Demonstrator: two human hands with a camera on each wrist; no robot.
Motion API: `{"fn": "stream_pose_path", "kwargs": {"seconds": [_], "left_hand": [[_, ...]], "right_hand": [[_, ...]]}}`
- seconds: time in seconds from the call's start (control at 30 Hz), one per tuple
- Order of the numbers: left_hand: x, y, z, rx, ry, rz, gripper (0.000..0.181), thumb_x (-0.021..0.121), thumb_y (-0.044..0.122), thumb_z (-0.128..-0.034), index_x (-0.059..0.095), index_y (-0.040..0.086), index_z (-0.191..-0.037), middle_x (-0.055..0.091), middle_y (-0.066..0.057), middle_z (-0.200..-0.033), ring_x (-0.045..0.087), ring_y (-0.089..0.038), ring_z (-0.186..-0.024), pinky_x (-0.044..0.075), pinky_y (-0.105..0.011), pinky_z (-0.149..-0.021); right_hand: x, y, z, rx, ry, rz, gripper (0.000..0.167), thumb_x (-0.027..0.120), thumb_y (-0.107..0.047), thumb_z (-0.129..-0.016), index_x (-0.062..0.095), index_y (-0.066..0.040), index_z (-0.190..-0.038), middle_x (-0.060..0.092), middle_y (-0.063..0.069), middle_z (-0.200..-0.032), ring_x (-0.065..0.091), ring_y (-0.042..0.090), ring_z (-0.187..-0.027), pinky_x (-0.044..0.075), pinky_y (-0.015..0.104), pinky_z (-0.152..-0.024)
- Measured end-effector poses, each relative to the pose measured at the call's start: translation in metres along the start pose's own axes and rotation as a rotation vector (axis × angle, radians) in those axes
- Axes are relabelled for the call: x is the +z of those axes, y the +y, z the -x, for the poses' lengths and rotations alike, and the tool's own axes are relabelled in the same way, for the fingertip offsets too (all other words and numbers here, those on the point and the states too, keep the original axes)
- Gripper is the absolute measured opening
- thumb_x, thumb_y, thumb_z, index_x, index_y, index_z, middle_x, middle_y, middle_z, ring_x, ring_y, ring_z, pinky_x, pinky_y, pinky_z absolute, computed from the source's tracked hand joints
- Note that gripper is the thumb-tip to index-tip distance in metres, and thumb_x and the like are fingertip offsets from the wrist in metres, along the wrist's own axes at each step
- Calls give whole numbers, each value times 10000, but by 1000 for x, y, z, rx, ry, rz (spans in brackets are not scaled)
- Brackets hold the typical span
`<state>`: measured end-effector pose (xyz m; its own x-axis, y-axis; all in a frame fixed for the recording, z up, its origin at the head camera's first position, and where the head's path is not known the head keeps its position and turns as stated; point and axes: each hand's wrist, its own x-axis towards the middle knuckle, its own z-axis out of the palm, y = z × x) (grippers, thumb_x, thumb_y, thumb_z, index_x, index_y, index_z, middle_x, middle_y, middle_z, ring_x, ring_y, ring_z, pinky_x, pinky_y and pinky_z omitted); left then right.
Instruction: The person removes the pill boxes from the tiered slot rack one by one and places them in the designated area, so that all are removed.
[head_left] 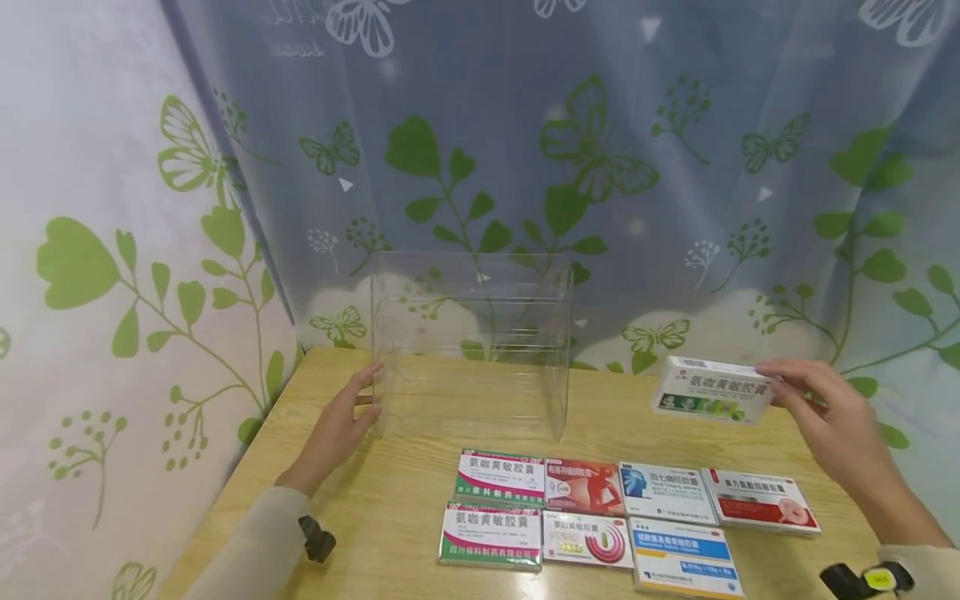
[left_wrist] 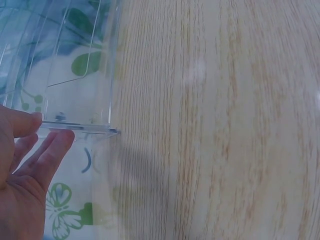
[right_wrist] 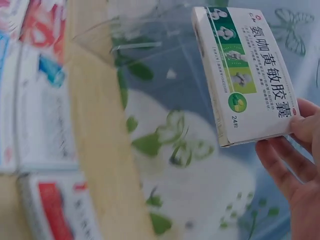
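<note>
My right hand [head_left: 840, 417] pinches one end of a white and green medicine box [head_left: 712, 390] and holds it above the table's right part. In the right wrist view this box [right_wrist: 247, 75] faces the camera, with thumb and fingers at its end. A clear plastic display rack [head_left: 472, 400] with stepped tiers stands at the back of the table. At its left side is my left hand [head_left: 341, 425]; the left wrist view shows thumb and fingers on either side of the rack's edge [left_wrist: 82, 126], gripping it. Several other medicine boxes [head_left: 588, 487] lie in two rows in front of the rack.
The boxes lie flat on a light wood table [head_left: 330, 492]: green-and-white ones [head_left: 491, 533] at left, a red-and-white one [head_left: 765, 502] at right. A patterned curtain [head_left: 480, 167] hangs behind the table and another patterned sheet [head_left: 135, 333] at the left.
</note>
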<state>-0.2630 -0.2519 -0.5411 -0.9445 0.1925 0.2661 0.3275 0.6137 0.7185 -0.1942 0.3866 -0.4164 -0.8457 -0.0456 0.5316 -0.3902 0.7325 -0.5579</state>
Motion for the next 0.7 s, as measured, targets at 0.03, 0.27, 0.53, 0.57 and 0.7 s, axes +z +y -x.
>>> {"fn": "stream_pose_path", "kwargs": {"seconds": [0.03, 0.27, 0.53, 0.57, 0.7], "left_hand": [[0, 0, 0, 0, -1, 0, 752, 664, 8, -1072, 321, 197, -1714, 481, -277, -1633, 679, -492, -1285, 658, -609, -946], [-1, -1, 0, 4, -4, 7, 748, 659, 12, -1078, 316, 196, -1717, 476, -272, -1639, 681, -489, -1283, 661, -595, -948], [-4, 0, 1, 6, 1, -2, 766, 659, 8, -1076, 305, 220, -1721, 473, -256, -1649, 676, -492, -1292, 654, -611, -954], [-4, 0, 1, 4, 0, -1, 766, 658, 5, -1076, 304, 216, -1722, 473, -256, -1649, 674, -493, -1294, 652, -616, -955], [-5, 1, 2, 1, -1, -4, 757, 653, -3, -1076, 302, 186, -1719, 487, -262, -1635, 674, -495, -1294, 650, -622, -957]], "right_hand": [[-4, 7, 9, 16, -23, 16, 244, 593, 15, -1103, 711, 29, -1315, 524, -354, -1247, 530, -186, -1046, 477, -50, -817], [-30, 57, 67, 145, -215, 139, 243, 549, -62, -1142, 702, 16, -1314, 449, -493, -1164, 494, -265, -949, 558, 97, -655], [-40, 94, 105, 436, -507, 140, 354, 438, -80, -1182, 619, 173, -1350, 738, 253, -1197, 663, -91, -814, 665, 268, -694], [-40, 97, 108, 469, -536, 122, 355, 428, -64, -1182, 607, 192, -1352, 721, 290, -1218, 675, -73, -820, 670, 275, -709], [-40, 104, 118, 584, -655, 68, 400, 402, -98, -1196, 561, 211, -1396, 657, 354, -1298, 705, 37, -870, 678, 309, -764]]}}
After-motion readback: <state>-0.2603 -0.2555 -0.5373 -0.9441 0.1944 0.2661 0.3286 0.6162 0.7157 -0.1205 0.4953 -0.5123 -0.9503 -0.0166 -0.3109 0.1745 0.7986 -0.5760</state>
